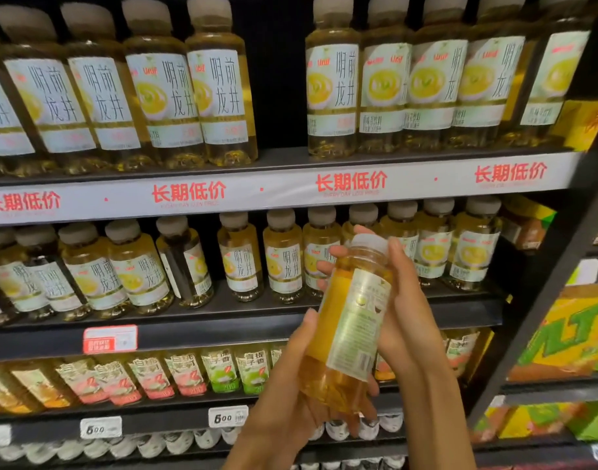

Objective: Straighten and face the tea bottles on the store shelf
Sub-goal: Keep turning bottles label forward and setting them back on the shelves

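Bottle — full, rigid, likely slick — being gripped by both hands: left cupping base, right steadying shoulder.

Both forearms rise from below. The left hand cups low with its thumb up; the right hand wraps higher, fingers curled round.

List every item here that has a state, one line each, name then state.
held tea bottle: capped, off the shelf, tilted, back label toward camera
left hand: gripping the bottle's base
right hand: gripping its upper part
top-shelf row: upright, labels forward, one gap
middle-shelf row: upright
turned bottle: label facing sideways
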The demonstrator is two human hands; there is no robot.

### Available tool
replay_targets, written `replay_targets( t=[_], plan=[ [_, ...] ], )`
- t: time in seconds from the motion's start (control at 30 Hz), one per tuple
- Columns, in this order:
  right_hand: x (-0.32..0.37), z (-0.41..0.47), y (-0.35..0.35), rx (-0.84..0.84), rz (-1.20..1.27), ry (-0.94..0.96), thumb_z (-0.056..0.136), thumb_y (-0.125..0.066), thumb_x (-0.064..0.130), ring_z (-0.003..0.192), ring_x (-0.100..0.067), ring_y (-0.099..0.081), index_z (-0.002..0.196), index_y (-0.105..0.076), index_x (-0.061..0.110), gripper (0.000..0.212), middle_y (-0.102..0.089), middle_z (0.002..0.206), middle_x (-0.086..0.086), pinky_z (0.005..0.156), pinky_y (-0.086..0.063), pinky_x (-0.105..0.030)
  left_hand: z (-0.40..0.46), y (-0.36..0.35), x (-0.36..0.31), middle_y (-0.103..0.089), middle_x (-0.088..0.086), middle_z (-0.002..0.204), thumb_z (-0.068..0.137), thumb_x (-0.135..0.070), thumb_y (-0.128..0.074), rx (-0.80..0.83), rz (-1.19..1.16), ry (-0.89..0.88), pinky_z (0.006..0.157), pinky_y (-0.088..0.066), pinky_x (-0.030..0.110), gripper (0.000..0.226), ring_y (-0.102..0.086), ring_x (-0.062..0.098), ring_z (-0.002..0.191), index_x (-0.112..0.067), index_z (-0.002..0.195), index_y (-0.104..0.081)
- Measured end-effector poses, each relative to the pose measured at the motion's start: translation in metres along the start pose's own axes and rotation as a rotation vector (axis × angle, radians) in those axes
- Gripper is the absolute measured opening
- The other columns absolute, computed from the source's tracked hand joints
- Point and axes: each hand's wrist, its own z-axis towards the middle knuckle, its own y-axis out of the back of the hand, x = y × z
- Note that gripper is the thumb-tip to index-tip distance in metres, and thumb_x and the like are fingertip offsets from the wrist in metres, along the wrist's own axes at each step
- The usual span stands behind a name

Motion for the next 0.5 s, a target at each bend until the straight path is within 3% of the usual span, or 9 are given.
replay_targets(
  t=[0.1,0.17,0.27,0.4,0.5],
  plan=[
    [-0.003,0.000,0.007,-0.027,0.007,0.023,0.080,-0.056,0.045,0.082,-0.027,-0.072,0.106,-0.070,0.020,0.039,-0.073,0.091,-0.014,0.063,-0.058,-0.035,0.004,-0.001,0.007,-0.072,0.012,0.083,0.083,-0.072,-0.031,0.001,0.059,0.038,0.064,-0.056,0.031,0.070,-0.069,0.023,0.070,-0.020,0.098,-0.076],
    [-0.001,-0.001,0.012,-0.055,-0.032,0.059,0.077,-0.060,0.046,0.078,-0.025,-0.072,0.096,-0.075,0.022,0.033,-0.073,0.088,-0.013,0.062,-0.058,-0.035,0.006,-0.003,0.008,-0.075,0.006,0.095,0.076,-0.072,-0.034,-0.093,0.177,-0.013,0.084,-0.055,0.037,0.059,-0.072,0.021,0.087,-0.036,0.095,-0.076],
    [0.005,0.001,0.017,-0.058,-0.159,0.158,0.082,-0.058,0.041,0.083,-0.024,-0.071,0.104,-0.068,0.021,0.031,-0.072,0.094,-0.012,0.070,-0.060,-0.037,0.011,-0.004,0.005,-0.074,-0.006,0.104,0.066,-0.073,-0.043,-0.182,0.267,-0.070,0.099,-0.048,0.043,0.049,-0.069,0.013,0.101,-0.045,0.092,-0.074],
    [0.008,0.003,0.016,-0.082,-0.280,0.174,0.081,-0.054,0.045,0.091,-0.025,-0.068,0.109,-0.064,0.023,0.037,-0.072,0.101,-0.011,0.084,-0.054,-0.045,0.017,-0.008,0.007,-0.075,-0.001,0.101,0.074,-0.074,-0.047,-0.202,0.289,-0.115,0.083,-0.056,0.037,0.047,-0.071,0.017,0.092,-0.044,0.100,-0.071],
    [0.011,0.003,0.016,-0.059,-0.239,0.136,0.078,-0.051,0.051,0.095,-0.023,-0.068,0.112,-0.065,0.023,0.047,-0.072,0.104,-0.012,0.085,-0.055,-0.040,0.020,-0.009,0.008,-0.073,0.010,0.089,0.078,-0.071,-0.045,-0.172,0.113,-0.058,0.063,-0.055,0.033,0.057,-0.070,0.023,0.074,-0.029,0.104,-0.073]
  ],
)
